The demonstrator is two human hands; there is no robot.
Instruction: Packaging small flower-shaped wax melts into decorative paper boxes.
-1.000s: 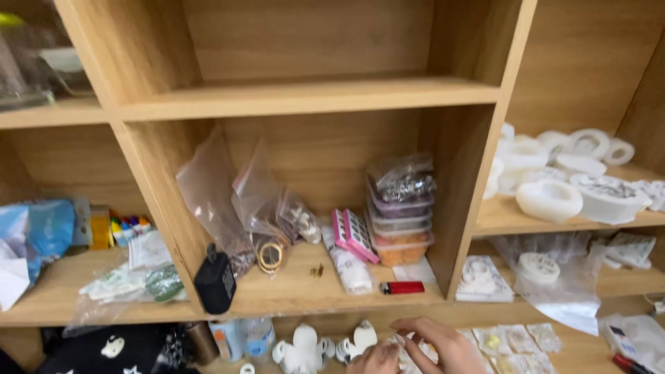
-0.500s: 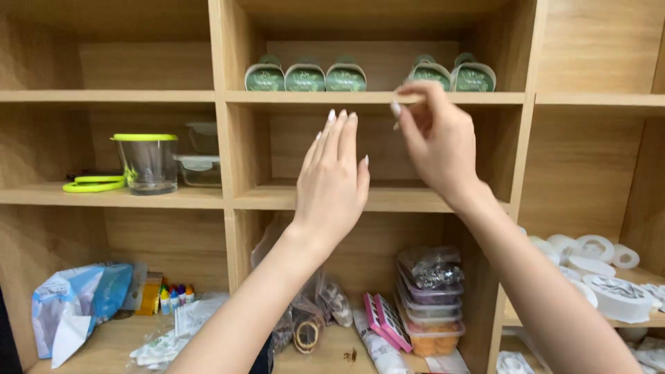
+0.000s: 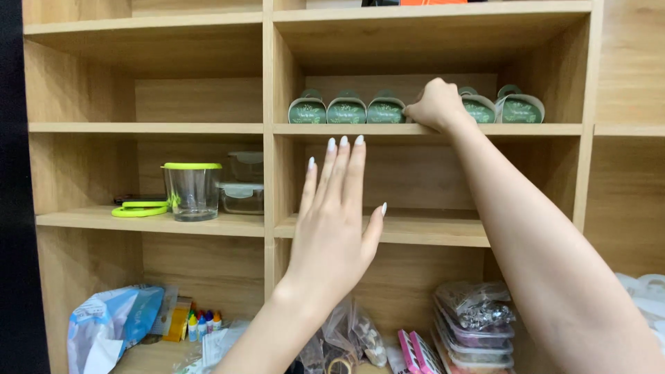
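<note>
Our right hand (image 3: 435,104) sits in the upper centre of the frame, fingers curled inward, knuckles toward us, resting on the front lip of the upper shelf (image 3: 332,129). It fills the one gap in a row of small green-faced arched packets (image 3: 346,110). Whether it has hold of one of them we cannot tell, because the back of the hand hides whatever lies behind the curled fingers. The packets stand upright, faces outward, side by side along the shelf edge: three to the left of the hand, the nearest touching or just beside the knuckles, and two to its right (image 3: 519,109). Set that way, each face can be read from the front.

Our left hand (image 3: 334,220) hangs in mid-frame, flat and open, fingers straight and together, holding nothing. It floats in front of the empty cubby below, clear of the wood.

Further out, at left centre, a clear tub with a lime-green rim (image 3: 192,190) stands beside its loose green lid (image 3: 140,208). Lidded clear boxes (image 3: 243,187) sit behind it. Along the bottom edge we see a blue and white bag (image 3: 111,325), small coloured bottles (image 3: 202,323), and stacked clear containers (image 3: 476,329) at lower right.
</note>
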